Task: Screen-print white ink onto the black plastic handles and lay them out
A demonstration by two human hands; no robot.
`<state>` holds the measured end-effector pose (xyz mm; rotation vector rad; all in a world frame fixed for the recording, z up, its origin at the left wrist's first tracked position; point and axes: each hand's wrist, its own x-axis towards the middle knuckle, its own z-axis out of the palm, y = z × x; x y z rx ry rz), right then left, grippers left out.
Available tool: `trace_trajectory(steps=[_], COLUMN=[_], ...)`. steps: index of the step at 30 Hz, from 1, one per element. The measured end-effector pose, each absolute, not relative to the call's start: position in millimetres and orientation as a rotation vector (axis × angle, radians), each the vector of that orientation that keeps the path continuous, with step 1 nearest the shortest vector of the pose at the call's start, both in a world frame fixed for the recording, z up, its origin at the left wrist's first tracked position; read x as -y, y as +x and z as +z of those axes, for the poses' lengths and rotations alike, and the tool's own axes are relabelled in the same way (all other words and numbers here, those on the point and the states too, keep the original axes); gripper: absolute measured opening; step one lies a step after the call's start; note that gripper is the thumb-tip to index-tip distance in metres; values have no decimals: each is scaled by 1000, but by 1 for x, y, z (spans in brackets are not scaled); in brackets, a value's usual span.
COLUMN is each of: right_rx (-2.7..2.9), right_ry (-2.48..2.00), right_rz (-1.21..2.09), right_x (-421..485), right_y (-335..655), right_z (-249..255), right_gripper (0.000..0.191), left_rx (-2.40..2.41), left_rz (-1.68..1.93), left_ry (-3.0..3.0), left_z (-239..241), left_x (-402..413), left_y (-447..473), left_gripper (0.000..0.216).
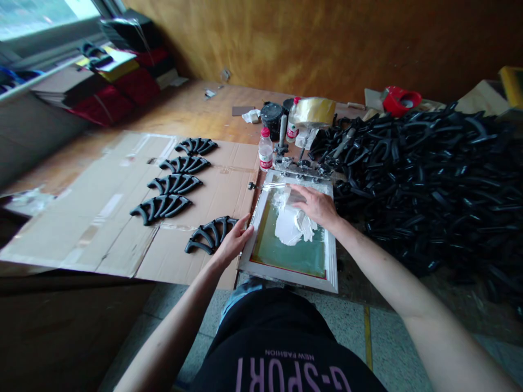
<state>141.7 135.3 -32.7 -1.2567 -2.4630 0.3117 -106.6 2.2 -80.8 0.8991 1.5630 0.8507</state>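
Observation:
A screen-printing frame [335, 250] with a pale border and green mesh lies in front of me. A thick patch of white ink [289, 226] covers the middle of the mesh. My right hand [316, 204] is over the upper part of the screen, fingers bent around something pale and ink-smeared that I cannot make out. My left hand [235, 239] is at the screen's left edge, fingers stretched out. It partly covers the right end of a black, fan-shaped piece with curved ribs [204, 237] on the cardboard.
Several similar black pieces [175, 185] lie in a column on the cardboard sheet [110, 218]. A large heap of black pieces [425, 185] fills the right. Behind the screen stand red-capped bottles [265, 149], a dark tub [271, 114], a tape roll [314, 112] and hinge clamps [302, 166].

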Motion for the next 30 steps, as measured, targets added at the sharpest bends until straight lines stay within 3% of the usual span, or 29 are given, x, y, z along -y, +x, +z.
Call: trace_trajectory(steps=[2, 6, 10, 14, 18, 23, 30], right_rx=[2345, 1979, 1929, 2293, 2657, 2609, 2784], right_ry=[-1381, -1561, -1779, -1644, -1609, -1597, -788], right_rz=[220, 152, 359, 476, 322, 363, 580], right_x=[-161, -193, -178, -121, -85, -65, -12], right_y=[152, 217, 256, 218, 177, 137, 10], right_z=[-19, -16, -61, -112, -121, -92, -88], right_gripper=[54, 40, 37, 32, 20, 21, 18], left_rx=[-1532, -1406, -1265, -1194, -1254, -1211, -1581], left_rz=[898, 1110, 1368, 1416, 1457, 894, 1349], left_ry=[930, 969, 1076, 1104, 926, 604, 246], left_z=[-53, -7, 26, 46, 17, -58, -110], left_x=[-6, -26, -65, -94, -70, 11, 60], left_y=[-108, -106, -94, -79, -64, -41, -98], left_gripper=[76, 61, 61, 63, 63, 68, 63])
